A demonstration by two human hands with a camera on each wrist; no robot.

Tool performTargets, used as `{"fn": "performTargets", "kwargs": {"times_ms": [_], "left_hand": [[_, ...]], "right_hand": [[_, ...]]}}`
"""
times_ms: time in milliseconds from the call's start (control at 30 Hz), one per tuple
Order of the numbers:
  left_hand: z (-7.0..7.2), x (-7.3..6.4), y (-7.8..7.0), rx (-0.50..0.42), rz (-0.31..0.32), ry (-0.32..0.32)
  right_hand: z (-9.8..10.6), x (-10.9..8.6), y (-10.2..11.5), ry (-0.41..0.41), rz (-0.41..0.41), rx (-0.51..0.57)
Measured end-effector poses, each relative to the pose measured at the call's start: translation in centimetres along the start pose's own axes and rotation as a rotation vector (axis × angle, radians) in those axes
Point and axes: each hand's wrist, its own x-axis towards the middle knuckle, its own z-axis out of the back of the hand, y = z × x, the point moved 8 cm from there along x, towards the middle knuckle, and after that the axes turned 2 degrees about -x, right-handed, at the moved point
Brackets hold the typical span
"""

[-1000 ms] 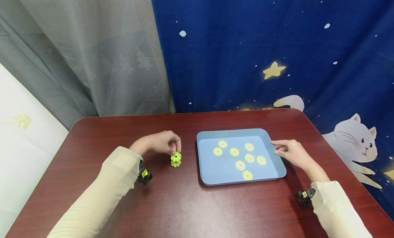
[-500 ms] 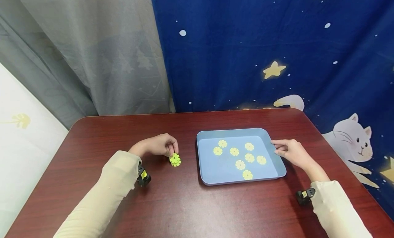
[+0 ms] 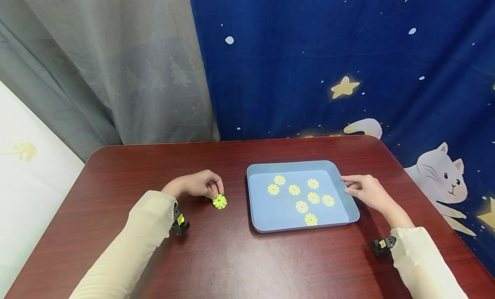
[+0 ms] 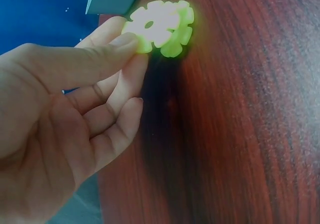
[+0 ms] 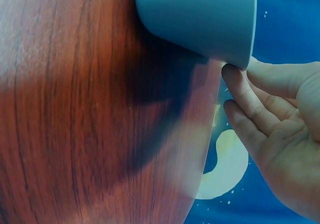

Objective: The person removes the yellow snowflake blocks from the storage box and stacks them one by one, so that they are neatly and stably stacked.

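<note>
Between thumb and fingertips, my left hand (image 3: 199, 184) pinches a yellow-green snowflake disc (image 4: 149, 24), notched round its edge and holed in the centre. A second snowflake disc (image 4: 172, 47) lies behind it in the left wrist view, largely covered; in the head view the two overlap almost fully. My right hand (image 3: 367, 190) grips the right rim of a shallow blue-grey tray (image 3: 267, 213), its thumb on one side of the wall and fingertips on the other. Several paler yellow snowflake discs (image 3: 301, 207) lie scattered flat in the tray.
The dark red wooden table (image 3: 232, 256) carries the tray right of centre, with the left hand's discs to its left. A blue starry curtain (image 3: 294, 67) and a grey curtain (image 3: 154, 75) hang behind the table's far edge.
The disc in my left hand has come down over the other one, so the two now overlap nearly completely. My left hand has shifted slightly left; the right hand and tray stay put.
</note>
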Motion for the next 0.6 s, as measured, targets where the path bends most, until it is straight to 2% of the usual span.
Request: {"fn": "performTargets", "kwargs": {"times_ms": [333,600], "left_hand": [[-0.23,0.03,0.22,0.002,0.000,0.005],[-0.24,0.19,0.52,0.032,-0.001,-0.018]], "right_hand": [[-0.06,-0.02,-0.03,0.002,-0.005,0.006],[-0.07,-0.05,-0.04,0.004,-0.008,0.001]]}}
